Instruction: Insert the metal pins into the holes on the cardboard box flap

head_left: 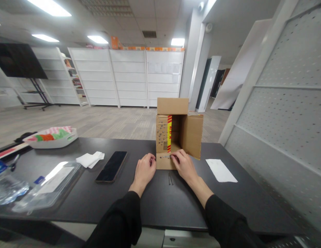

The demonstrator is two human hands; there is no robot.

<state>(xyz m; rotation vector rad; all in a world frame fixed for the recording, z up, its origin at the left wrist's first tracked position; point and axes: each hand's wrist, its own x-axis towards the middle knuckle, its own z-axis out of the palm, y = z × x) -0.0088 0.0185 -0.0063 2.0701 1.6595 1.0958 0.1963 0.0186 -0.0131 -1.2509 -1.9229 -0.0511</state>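
An open cardboard box stands on the dark table, its opening toward me and its lower flap lying at the front. A row of small grey metal pieces runs along that flap. More grey round pieces dot the left flap, beside a red and yellow tape strip. My right hand is closed in a pinch at the right end of the row; what is between its fingertips is too small to name. Curled at the lower flap's left edge is my left hand, its fingertips partly hidden. Two long screws or nails lie just in front of the flap.
Left of my hands lie a phone, folded white tissues, a clear plastic case and a water bottle. A white basket stands behind them. White paper lies right, near a perforated panel.
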